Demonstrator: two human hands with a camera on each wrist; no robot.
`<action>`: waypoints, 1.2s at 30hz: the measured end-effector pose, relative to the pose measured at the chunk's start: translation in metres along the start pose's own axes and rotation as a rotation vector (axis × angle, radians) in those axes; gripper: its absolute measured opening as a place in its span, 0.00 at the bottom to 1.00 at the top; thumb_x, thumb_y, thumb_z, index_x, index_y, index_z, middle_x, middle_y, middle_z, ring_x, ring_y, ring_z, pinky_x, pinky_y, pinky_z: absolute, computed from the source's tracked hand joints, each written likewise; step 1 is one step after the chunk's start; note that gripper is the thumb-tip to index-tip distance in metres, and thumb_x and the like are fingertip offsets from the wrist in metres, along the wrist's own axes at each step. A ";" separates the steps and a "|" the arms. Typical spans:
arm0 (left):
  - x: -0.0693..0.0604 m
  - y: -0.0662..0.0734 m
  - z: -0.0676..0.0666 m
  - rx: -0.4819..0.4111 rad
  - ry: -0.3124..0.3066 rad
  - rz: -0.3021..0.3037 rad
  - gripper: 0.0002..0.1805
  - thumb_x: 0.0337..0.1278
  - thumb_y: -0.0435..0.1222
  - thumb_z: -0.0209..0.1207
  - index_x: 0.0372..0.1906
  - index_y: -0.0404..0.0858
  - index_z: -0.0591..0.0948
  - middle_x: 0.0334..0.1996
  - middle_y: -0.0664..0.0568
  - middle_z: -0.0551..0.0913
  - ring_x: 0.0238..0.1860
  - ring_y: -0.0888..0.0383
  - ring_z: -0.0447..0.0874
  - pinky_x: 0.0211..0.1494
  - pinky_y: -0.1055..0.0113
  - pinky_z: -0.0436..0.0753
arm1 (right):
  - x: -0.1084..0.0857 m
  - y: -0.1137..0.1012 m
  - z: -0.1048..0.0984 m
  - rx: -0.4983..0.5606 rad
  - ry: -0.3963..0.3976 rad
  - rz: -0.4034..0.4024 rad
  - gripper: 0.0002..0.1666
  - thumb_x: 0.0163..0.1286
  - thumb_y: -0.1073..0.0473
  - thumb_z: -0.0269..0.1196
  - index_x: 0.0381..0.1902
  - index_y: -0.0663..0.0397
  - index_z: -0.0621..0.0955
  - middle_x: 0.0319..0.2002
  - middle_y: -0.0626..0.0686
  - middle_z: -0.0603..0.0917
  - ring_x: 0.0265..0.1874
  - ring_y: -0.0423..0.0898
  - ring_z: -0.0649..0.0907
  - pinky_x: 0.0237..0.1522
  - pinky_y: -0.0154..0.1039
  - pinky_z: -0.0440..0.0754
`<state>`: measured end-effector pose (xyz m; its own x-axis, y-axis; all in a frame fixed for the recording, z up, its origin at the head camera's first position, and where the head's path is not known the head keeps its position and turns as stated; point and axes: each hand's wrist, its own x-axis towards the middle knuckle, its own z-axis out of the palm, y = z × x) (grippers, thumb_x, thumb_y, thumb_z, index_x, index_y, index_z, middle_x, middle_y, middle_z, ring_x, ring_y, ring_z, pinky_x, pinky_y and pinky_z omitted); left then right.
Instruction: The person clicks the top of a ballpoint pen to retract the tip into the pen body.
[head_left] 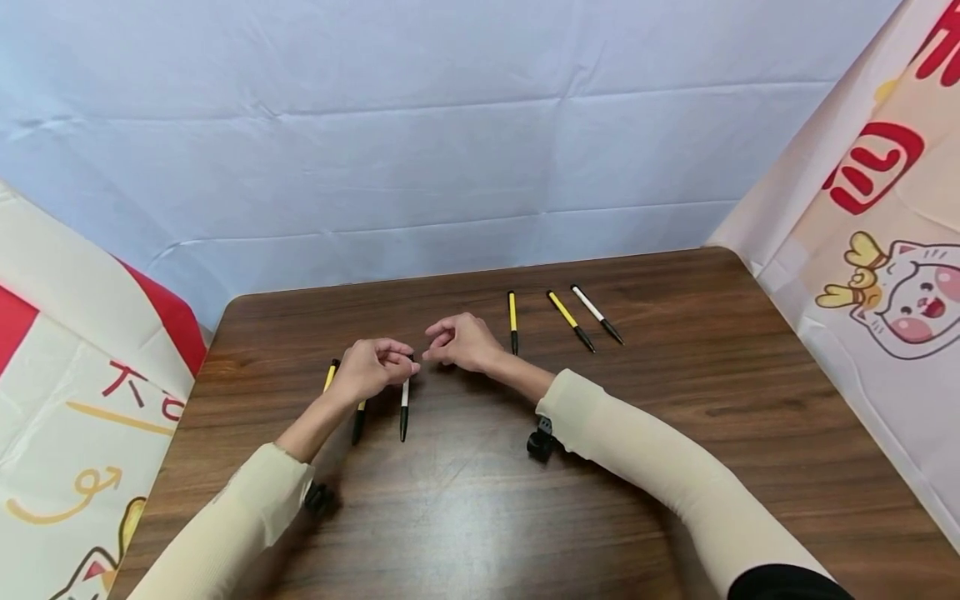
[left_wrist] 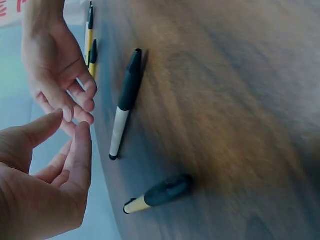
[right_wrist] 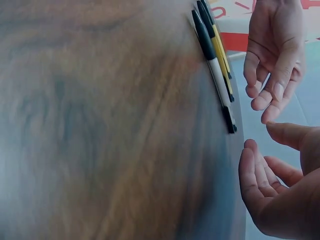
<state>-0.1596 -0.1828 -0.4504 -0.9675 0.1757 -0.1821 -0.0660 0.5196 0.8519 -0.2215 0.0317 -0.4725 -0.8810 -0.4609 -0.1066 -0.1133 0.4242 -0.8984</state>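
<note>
From afar I saw the left hand (head_left: 372, 368) and right hand (head_left: 463, 342) half-open, empty; a black-gripped white pen (head_left: 405, 408) lay at the left one's five o'clock.

The head view looks forward and down over the brown wood-grain desk (head_left: 675, 350) from farthest off, taking in both far corners. The wrist views sit close and low, facing the far edge, which runs steeply at left in the left's, at right in the right's; both share the bare left hand (head_left: 375, 368), bare right hand (head_left: 465, 343) and slim white-and-black pen (left_wrist: 125, 105).
</note>
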 end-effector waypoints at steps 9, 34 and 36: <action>0.018 0.012 0.006 -0.244 -0.050 -0.080 0.23 0.69 0.32 0.70 0.63 0.26 0.80 0.51 0.38 0.89 0.56 0.38 0.88 0.60 0.49 0.88 | -0.004 0.002 -0.023 -0.035 0.029 -0.006 0.25 0.67 0.58 0.77 0.60 0.61 0.86 0.36 0.51 0.92 0.33 0.52 0.91 0.35 0.37 0.89; 0.068 0.038 0.032 -0.369 -0.083 -0.045 0.25 0.69 0.28 0.67 0.66 0.22 0.77 0.55 0.34 0.87 0.62 0.37 0.85 0.66 0.48 0.84 | 0.005 0.027 -0.109 -0.188 0.162 -0.001 0.25 0.69 0.58 0.76 0.61 0.61 0.86 0.40 0.54 0.90 0.35 0.51 0.89 0.33 0.34 0.84; 0.070 0.039 0.035 -0.369 -0.085 -0.048 0.25 0.69 0.28 0.68 0.66 0.22 0.77 0.55 0.34 0.88 0.61 0.38 0.86 0.66 0.48 0.84 | 0.006 0.030 -0.114 -0.193 0.174 0.011 0.25 0.69 0.57 0.76 0.61 0.60 0.86 0.41 0.54 0.90 0.36 0.49 0.89 0.33 0.34 0.84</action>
<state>-0.2208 -0.1205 -0.4469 -0.9384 0.2351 -0.2533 -0.2096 0.1955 0.9581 -0.2825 0.1307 -0.4511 -0.9465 -0.3218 -0.0262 -0.1742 0.5774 -0.7977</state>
